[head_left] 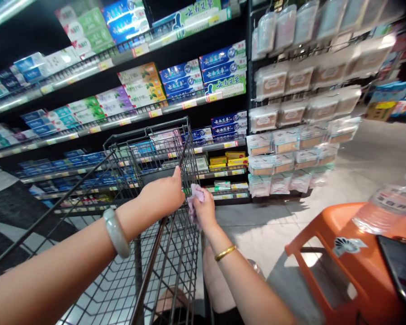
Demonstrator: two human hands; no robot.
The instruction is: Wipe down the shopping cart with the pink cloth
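Observation:
A grey wire shopping cart [162,243] stands in front of me, its basket stretching back toward the shelves. My left hand [164,192], with a pale bangle on the wrist, is closed at the cart's side rail; the thumb points up and the curled fingers are mostly hidden. A crumpled light-purple cloth [195,203] is bunched in my right hand [206,210], which is closed around it just outside the cart's side. A gold bracelet circles that wrist. The cloth is close to or touching the wire side; I cannot tell which.
Store shelves [122,122] with boxed toothpaste run behind the cart. Packaged goods hang on a rack [284,108] at the right. An orange stool [328,216] carries a water bottle [389,203] and a phone [401,266]. A person's dark-clothed leg [16,207] is at the left edge.

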